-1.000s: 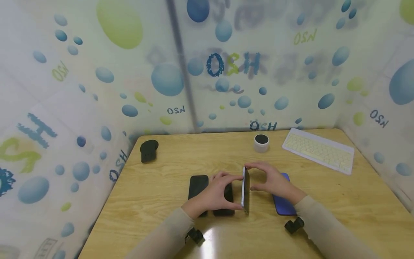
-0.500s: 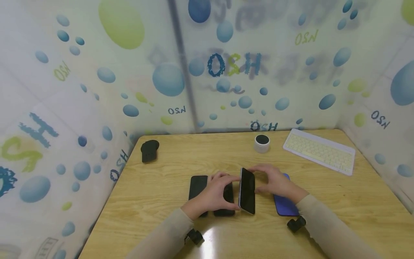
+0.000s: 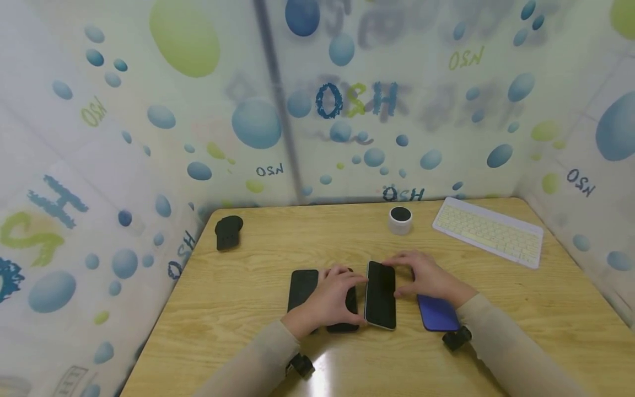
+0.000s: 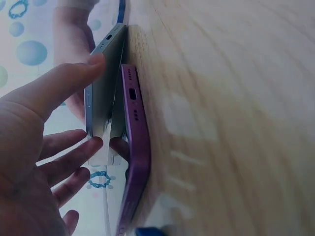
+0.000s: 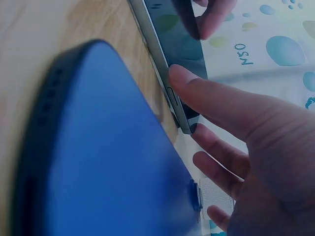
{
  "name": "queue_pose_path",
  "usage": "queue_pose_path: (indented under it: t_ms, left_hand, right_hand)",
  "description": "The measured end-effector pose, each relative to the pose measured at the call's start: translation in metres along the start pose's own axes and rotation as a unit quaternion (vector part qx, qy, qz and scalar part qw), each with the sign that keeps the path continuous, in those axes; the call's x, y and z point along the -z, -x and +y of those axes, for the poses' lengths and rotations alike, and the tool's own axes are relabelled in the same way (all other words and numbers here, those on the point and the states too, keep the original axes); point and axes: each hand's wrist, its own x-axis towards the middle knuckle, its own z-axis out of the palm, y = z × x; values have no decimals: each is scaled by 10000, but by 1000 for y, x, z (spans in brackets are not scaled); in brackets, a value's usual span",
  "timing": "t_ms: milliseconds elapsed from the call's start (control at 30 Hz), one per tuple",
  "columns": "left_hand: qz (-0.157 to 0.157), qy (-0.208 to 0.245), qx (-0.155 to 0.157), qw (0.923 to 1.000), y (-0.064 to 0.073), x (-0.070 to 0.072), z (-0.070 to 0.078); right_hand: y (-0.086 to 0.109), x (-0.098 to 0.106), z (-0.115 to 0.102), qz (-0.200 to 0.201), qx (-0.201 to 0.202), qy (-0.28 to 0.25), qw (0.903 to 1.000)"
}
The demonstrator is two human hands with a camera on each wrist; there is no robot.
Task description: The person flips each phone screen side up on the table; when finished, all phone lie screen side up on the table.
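Note:
A smartphone with a dark screen faces up at the middle of the table, its left side raised in the left wrist view. My left hand holds its left long edge, thumb near the bottom corner and fingers by the top. On the opposite side my right hand has its thumb at the right edge and its fingertips around the top corner. Under my left hand lies a second dark phone, which shows a purple side in the left wrist view. A blue phone lies partly beneath my right hand.
Another black phone lies at the left of the row. Behind stand a white cylinder with a black top and a white keyboard. A small black object sits at the back left of the wooden table.
The smartphone has turned from standing on its long edge to nearly flat, screen up. My right hand has shifted slightly right and down with its edge; my left hand has barely moved.

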Motion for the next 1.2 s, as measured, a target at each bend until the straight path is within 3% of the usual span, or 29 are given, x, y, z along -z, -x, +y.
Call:
queue_pose_path:
  t_ms: [267, 700, 1200]
  left_hand:
    - [-166, -484, 79, 9987, -3, -4, 4]
    - [-404, -929, 81, 9948, -6, -5, 11]
    - [-144, -983, 98, 9950, -8, -10, 18]
  right_hand:
    - [-5, 5, 1, -504, -116, -126, 9986]
    - [-9, 7, 4, -785, -195, -177, 9966]
    - [-7, 10, 5, -682, -20, -248, 9974]
